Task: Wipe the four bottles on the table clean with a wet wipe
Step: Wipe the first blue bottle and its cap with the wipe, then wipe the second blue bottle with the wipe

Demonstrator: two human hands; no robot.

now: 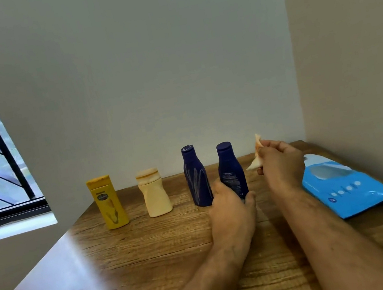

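Left hand: wrapped low round the right-hand blue bottle, thumb on one side and fingers on the other, most likely to keep it from tipping or sliding while it is rubbed.
Right hand: raised just beside that bottle's shoulder, fingers curled and pinching a crumpled wet wipe; the wipe is near the bottle but not touching it, so it looks poised for a stroke.
Held bottle: upright on the bench, cap on.
Other bottles: a second blue bottle just to its left with pale streaks down its front, then a cream bottle, then a yellow bottle, all standing in one row near the wall, each within easy reach in turn.
Wipe pack: lying flat to the right, close to the wiping hand for a fresh sheet.
Hidden: the held bottle's base and lower label sit behind the left hand; its far side cannot be seen.
Hard to make out: label wording is too small; whether the wipe is soiled is unclear.
Cut off: both forearms run out of the lower edge.
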